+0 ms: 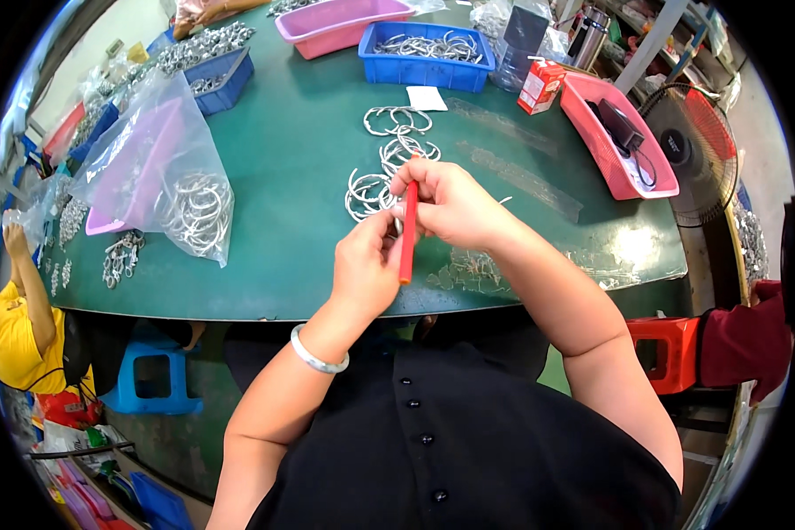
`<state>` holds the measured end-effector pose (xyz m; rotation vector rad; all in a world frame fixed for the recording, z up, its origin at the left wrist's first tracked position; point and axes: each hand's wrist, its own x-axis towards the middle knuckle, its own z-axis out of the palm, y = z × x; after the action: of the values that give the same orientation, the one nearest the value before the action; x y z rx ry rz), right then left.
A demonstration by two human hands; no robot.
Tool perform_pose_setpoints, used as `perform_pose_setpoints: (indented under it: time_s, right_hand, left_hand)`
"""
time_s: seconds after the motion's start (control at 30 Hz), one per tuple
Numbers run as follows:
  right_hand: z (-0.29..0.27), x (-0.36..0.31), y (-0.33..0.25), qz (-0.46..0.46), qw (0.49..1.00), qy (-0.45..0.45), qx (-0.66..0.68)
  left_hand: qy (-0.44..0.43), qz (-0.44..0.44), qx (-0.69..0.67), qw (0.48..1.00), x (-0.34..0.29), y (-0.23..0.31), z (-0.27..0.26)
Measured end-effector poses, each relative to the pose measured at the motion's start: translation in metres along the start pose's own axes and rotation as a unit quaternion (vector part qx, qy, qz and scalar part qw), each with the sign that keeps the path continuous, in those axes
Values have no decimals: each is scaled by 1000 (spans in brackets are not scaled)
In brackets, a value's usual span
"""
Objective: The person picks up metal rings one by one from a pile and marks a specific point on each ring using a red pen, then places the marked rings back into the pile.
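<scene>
Mid-frame, the right hand point(450, 205) grips a red stick point(407, 247); I can't tell what the left hand point(367, 263) pinches. They partly hide silver rings point(404, 144). Top middle: blue box point(424, 72).

Stick point(410, 231) red, orange-tinted end. Rings point(400, 152) silver. Table point(291, 177) green. Far tray point(426, 73) blue. Right-hand basket point(594, 146) pink. Carton point(535, 87) red and white. Black top point(521, 442), 4 black buttons point(427, 439). Bangle point(316, 358) pale grey. Left stool point(150, 405) blue; right stool point(677, 353) red.
</scene>
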<state>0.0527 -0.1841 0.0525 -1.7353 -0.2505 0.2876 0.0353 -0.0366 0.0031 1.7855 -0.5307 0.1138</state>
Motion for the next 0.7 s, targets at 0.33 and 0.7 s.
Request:
perform_pose_setpoints:
  time_s: [0.33, 0.7]
  right_hand:
    - [-18, -8, 15, -49, 990, 126, -28]
    - [0, -51, 22, -28, 992, 105, 60]
  left_hand:
    - [-45, -296, -221, 928, 36, 5, -19]
    - [-65, -318, -445, 835, 2, -4, -30]
